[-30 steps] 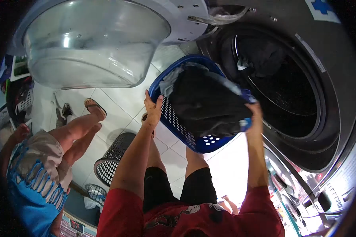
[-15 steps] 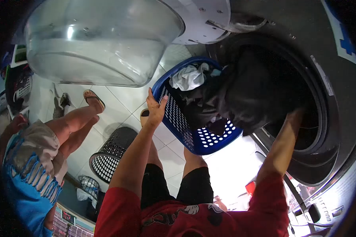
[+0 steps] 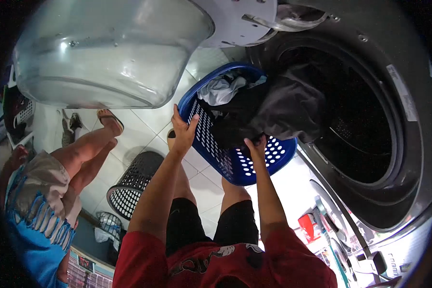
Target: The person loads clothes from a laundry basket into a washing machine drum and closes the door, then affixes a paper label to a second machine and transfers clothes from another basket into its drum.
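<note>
My left hand (image 3: 183, 133) grips the left side of a blue laundry basket (image 3: 270, 169) with perforated walls. The basket is tilted beside the round opening of a dark front-loading machine (image 3: 398, 201). Inside the basket lie dark clothes (image 3: 293, 103) and a light grey garment (image 3: 221, 90). Some of the dark cloth spans the basket's right rim toward the drum (image 3: 355, 139). Closed on dark cloth at the basket's near end is my right hand (image 3: 257, 146); its fingertips are partly hidden in the fabric.
The machine's clear, bowl-shaped door (image 3: 105, 62) hangs open at upper left. A dark perforated basket (image 3: 134, 182) lies tipped on the tiled floor (image 3: 144, 120). At the left, another person (image 3: 48, 192) in shorts is close by. A wire basket (image 3: 108, 224) sits at lower left.
My right hand has come out of the drum opening and moved left to the cloth in the basket. The dark cloth has shifted out of the drum toward the basket. My left hand keeps its hold.
</note>
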Available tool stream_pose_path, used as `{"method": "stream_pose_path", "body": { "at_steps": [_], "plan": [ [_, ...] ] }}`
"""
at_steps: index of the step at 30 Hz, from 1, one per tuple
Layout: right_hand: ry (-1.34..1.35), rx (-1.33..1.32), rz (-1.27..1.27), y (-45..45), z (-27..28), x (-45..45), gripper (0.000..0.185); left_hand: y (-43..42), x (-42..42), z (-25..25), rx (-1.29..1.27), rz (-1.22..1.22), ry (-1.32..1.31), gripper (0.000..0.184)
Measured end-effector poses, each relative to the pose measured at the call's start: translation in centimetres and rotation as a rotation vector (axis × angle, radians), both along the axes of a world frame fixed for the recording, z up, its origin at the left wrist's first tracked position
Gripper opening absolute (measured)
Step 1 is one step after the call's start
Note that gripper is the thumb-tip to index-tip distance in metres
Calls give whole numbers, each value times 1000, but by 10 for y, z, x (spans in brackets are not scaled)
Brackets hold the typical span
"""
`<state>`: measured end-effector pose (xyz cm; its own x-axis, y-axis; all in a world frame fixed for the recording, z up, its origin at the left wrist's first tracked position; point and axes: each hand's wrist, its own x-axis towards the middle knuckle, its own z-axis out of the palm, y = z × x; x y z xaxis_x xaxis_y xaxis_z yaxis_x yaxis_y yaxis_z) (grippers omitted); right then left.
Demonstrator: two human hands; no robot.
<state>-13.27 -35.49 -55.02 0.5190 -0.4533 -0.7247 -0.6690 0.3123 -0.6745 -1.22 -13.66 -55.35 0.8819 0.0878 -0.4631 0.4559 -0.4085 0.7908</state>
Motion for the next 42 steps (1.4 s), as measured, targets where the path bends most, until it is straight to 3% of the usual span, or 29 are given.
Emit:
{"method": "stream_pose_path", "body": {
  "at_steps": [1, 3, 5, 6, 8, 9, 11, 12, 15, 17, 18, 21, 22, 23, 24, 28, 32, 38, 41, 42],
  "plan": [
    [11, -137, 111, -8, -41, -13, 80, 2, -2, -10, -41, -5, -35, 81],
    [20, -260, 224, -10, -75, -4, 79, 3, -2, -6, -56, 1, -21, 83],
    [110, -40, 253, -9, -62, 36, 69, 6, -4, -15, -47, -14, -62, 83],
    [230, -44, 229, -21, -110, 25, 62, 5, -7, -19, -48, -34, -102, 84],
    [360, -37, 203, -22, -131, 20, 56, -1, -10, -7, 54, -42, -100, 85],
    [156, 161, -48, -8, -84, 60, 52, 0, -9, -9, 69, -47, -114, 85],
    [-62, 355, -292, 6, -54, 92, 49, -2, -2, 1, 86, -46, -77, 84],
    [-136, 544, -469, 6, -50, 95, 46, -3, -1, 2, 79, -47, -81, 84],
    [-279, 748, -731, -29, -63, 52, 44, -2, -6, -12, 83, -13, -91, 84],
    [-344, 563, -829, -40, -6, 54, 47, -2, -3, -7, 54, -7, -71, 84],
    [-347, 343, -838, -38, 67, 84, 49, -2, -2, -5, 33, -4, -41, 84],
    [-341, 269, -775, -112, 122, 106, 45, 4, -4, -19, -27, 7, -51, 85],
    [-343, 0, -716, -120, 153, 128, 43, 3, -4, -20, -37, -6, -49, 85],
    [-566, 12, -617, -159, 149, 123, 44, -1, -4, -16, -6, 17, -54, 86],
    [-610, -104, -547, -184, 155, 130, 43, -2, -5, -13, -11, 19, -53, 86],
    [-417, -646, -208, -229, 161, 162, 39, -6, -4, -12, 7, 56, -37, 85],
    [-269, -852, 41, -235, 142, 189, 35, -3, -5, -10, 36, 34, -41, 84],
    [-231, -1122, 244, -218, 146, 213, 29, -2, -7, -15, -15, 31, -75, 85],
    [-554, -1271, 294, -154, 167, 179, 26, -1, -4, -6, 13, -12, -40, 84],
    [-457, -1139, 110, -102, 173, 148, 23, -1, -4, -5, 15, -9, -41, 84]
  ]
}}
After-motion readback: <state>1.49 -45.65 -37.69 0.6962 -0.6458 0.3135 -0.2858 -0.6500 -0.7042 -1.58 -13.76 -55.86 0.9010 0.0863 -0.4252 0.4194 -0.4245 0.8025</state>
